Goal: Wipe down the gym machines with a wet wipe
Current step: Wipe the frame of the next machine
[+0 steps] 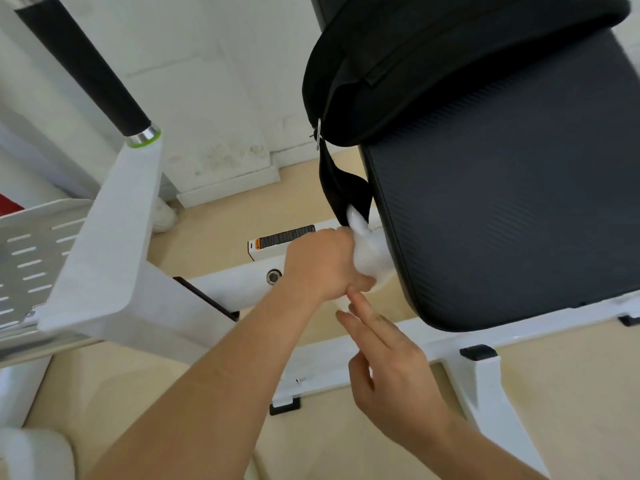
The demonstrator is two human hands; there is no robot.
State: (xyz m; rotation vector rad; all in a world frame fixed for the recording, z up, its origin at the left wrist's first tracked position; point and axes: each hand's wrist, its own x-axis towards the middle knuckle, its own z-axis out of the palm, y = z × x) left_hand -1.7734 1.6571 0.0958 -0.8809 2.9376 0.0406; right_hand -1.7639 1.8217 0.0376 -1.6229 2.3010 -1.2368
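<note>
- Beside seat pad (502,202), left edge: my left hand (322,261) curled round wet wipe (363,251)
- Just nearer: my right hand (391,358), fingers straight, holding nothing

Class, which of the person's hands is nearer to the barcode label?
Left. The left hand, gripping the wipe, sits just beside the barcode label; the right hand is lower, apart from it.

Only blurred, illegible print on label (284,236) of frame (235,284).
</note>
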